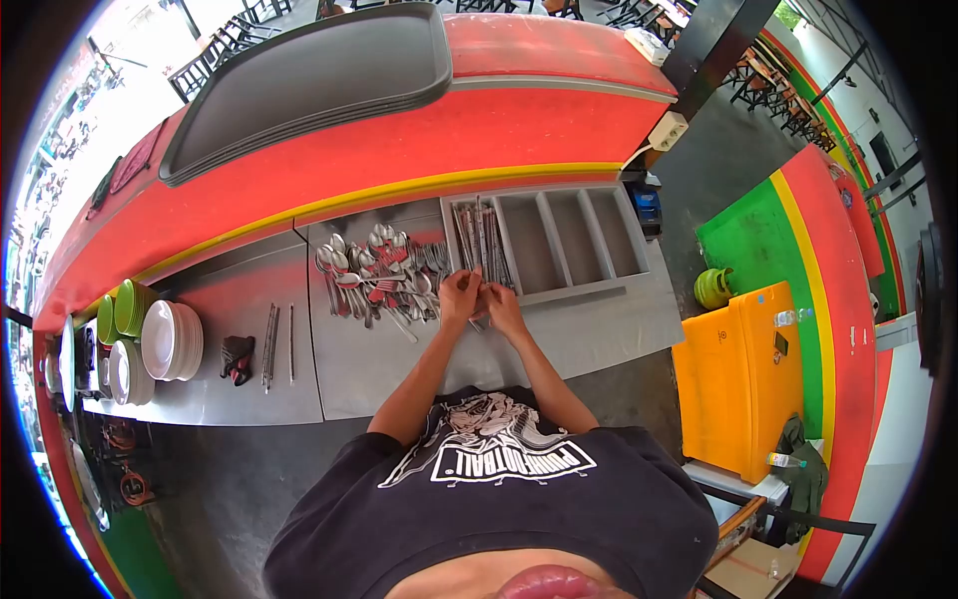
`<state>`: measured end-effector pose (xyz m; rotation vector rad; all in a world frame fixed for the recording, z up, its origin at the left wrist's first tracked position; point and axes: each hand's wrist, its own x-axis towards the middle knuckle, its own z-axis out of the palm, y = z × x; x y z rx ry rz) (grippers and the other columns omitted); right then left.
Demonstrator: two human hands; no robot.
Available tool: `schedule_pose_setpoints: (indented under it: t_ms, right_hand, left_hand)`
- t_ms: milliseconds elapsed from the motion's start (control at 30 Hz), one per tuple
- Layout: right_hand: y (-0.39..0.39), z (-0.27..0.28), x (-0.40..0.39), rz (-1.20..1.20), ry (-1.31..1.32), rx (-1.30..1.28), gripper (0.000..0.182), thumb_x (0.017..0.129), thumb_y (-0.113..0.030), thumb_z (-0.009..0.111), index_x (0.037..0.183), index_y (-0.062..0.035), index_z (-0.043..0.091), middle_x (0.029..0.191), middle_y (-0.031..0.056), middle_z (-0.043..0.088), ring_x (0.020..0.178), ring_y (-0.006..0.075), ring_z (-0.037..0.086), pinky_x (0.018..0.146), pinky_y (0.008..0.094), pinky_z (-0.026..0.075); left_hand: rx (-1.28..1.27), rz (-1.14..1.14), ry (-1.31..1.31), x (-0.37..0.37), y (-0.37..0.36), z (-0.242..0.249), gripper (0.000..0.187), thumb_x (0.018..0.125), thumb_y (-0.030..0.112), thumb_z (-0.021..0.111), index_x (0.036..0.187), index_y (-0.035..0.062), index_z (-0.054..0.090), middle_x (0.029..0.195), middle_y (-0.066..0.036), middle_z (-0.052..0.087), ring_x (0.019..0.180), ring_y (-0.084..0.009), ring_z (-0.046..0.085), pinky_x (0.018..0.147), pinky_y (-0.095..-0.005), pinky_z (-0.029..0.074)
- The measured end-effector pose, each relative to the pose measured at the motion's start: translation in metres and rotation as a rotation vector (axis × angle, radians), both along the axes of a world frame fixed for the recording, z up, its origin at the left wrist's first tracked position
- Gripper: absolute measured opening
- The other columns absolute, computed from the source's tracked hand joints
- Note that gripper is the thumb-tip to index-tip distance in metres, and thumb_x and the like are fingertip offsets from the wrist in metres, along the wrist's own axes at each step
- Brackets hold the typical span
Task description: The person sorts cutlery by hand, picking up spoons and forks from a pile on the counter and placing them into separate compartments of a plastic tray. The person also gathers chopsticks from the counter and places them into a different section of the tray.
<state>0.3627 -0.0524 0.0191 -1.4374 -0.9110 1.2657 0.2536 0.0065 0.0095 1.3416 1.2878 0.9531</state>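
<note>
My left hand [460, 296] and my right hand [502, 306] are close together at the front left corner of a grey cutlery tray [527, 297]. Both have their fingers drawn in as if pinching; what lies between them is too small and hidden to name. Long, thin metal utensils [480, 236] fill the tray's leftmost compartment, just beyond my fingers. To the left of my left hand, a loose heap of spoons and forks [377, 268] is spread on the steel table [359, 375], some with red on them.
Further left are thin sticks [269, 344], a small dark object [237, 357], stacked white bowls [172, 341] and green bowls [130, 306]. A red ledge [539, 125] bearing dark trays [319, 85] borders the back. An orange cooler box [740, 384] stands at right.
</note>
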Motion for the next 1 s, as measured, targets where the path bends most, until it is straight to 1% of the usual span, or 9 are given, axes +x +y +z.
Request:
schedule_pose_setpoints:
  t_ms: [167, 400, 467, 533, 600, 700, 800, 900, 1000]
  right_hand:
    - [0.001, -0.011, 0.011, -0.038, 0.011, -0.118, 0.040, 0.099, -0.036, 0.053, 0.107, 0.0031, 0.058, 0.083, 0.0136, 0.070, 0.058, 0.0255, 0.070, 0.037, 0.0283, 0.044]
    - [-0.003, 0.005, -0.001, -0.184, -0.221, -0.157, 0.046, 0.094, -0.037, 0.060, 0.120, 0.0008, 0.053, 0.092, 0.0148, 0.070, 0.059, 0.0222, 0.070, 0.038, 0.0274, 0.044]
    - [0.007, -0.053, 0.008, -0.305, -0.634, 0.115, 0.046, 0.091, -0.035, 0.066, 0.119, 0.0001, 0.055, 0.104, 0.0170, 0.067, 0.075, 0.0254, 0.070, 0.052, 0.0317, 0.053]
    - [0.004, -0.032, 0.003, -0.429, -1.076, 0.272, 0.042, 0.089, -0.030, 0.069, 0.117, -0.0014, 0.057, 0.112, 0.0167, 0.063, 0.093, 0.0280, 0.065, 0.072, 0.0353, 0.054]
    - [0.006, -0.013, -0.003, -0.483, -0.940, 0.299, 0.035, 0.088, -0.026, 0.069, 0.114, -0.0035, 0.060, 0.110, 0.0140, 0.063, 0.100, 0.0268, 0.061, 0.083, 0.0370, 0.049]
    - [0.012, -0.009, -0.023, -0.553, -0.779, 0.296, 0.030, 0.088, -0.023, 0.069, 0.111, -0.0051, 0.062, 0.102, 0.0097, 0.064, 0.079, 0.0198, 0.062, 0.067, 0.0327, 0.050]
    - [0.013, -0.006, -0.061, -0.507, -0.497, 0.143, 0.023, 0.088, -0.021, 0.068, 0.106, -0.0059, 0.065, 0.109, 0.0103, 0.062, 0.087, 0.0189, 0.061, 0.065, 0.0296, 0.046]
    - [0.013, -0.009, -0.108, -0.405, -0.347, 0.159, 0.017, 0.090, -0.016, 0.067, 0.102, -0.0047, 0.066, 0.104, 0.0062, 0.064, 0.075, 0.0100, 0.060, 0.056, 0.0237, 0.042]
    - [0.008, -0.005, -0.166, -0.307, -0.228, 0.208, 0.015, 0.090, -0.013, 0.066, 0.101, -0.0040, 0.066, 0.094, 0.0018, 0.066, 0.058, 0.0052, 0.055, 0.048, 0.0233, 0.039]
  left_hand:
    - [0.032, 0.009, 0.132, 0.004, 0.002, 0.009, 0.038, 0.088, 0.035, 0.069, 0.081, -0.0026, 0.069, 0.064, -0.012, 0.067, 0.057, -0.0177, 0.066, 0.054, -0.0325, 0.049]
    - [0.093, -0.009, 0.156, 0.006, 0.008, 0.005, 0.035, 0.089, 0.033, 0.066, 0.088, -0.0017, 0.070, 0.075, -0.018, 0.069, 0.070, -0.0354, 0.069, 0.062, -0.0411, 0.052]
    - [0.272, 0.033, 0.097, 0.008, 0.007, -0.012, 0.031, 0.090, 0.028, 0.065, 0.095, -0.0023, 0.069, 0.082, -0.019, 0.068, 0.072, -0.0342, 0.069, 0.064, -0.0401, 0.053]
    - [0.352, 0.070, 0.049, -0.002, 0.002, -0.016, 0.028, 0.090, 0.023, 0.064, 0.101, -0.0025, 0.067, 0.088, -0.019, 0.067, 0.073, -0.0326, 0.069, 0.066, -0.0390, 0.053]
    - [0.338, 0.099, 0.001, -0.024, -0.005, 0.004, 0.026, 0.091, 0.019, 0.063, 0.107, -0.0023, 0.065, 0.092, -0.019, 0.065, 0.074, -0.0306, 0.069, 0.067, -0.0376, 0.053]
    - [0.398, 0.182, 0.006, -0.072, -0.004, 0.003, 0.025, 0.092, 0.016, 0.062, 0.109, -0.0006, 0.064, 0.091, -0.016, 0.066, 0.073, -0.0269, 0.068, 0.066, -0.0357, 0.053]
    - [0.336, 0.283, 0.019, -0.138, -0.004, -0.002, 0.022, 0.092, 0.016, 0.063, 0.109, 0.0020, 0.064, 0.090, -0.014, 0.066, 0.071, -0.0245, 0.066, 0.065, -0.0344, 0.053]
    - [0.284, 0.442, 0.040, -0.221, -0.011, -0.015, 0.019, 0.091, 0.018, 0.064, 0.106, 0.0052, 0.065, 0.092, -0.012, 0.065, 0.070, -0.0229, 0.065, 0.065, -0.0343, 0.052]
    - [0.263, 0.622, 0.435, -0.309, -0.016, -0.043, 0.027, 0.087, 0.021, 0.068, 0.109, 0.0067, 0.064, 0.102, -0.011, 0.063, 0.091, -0.0266, 0.061, 0.079, -0.0397, 0.048]
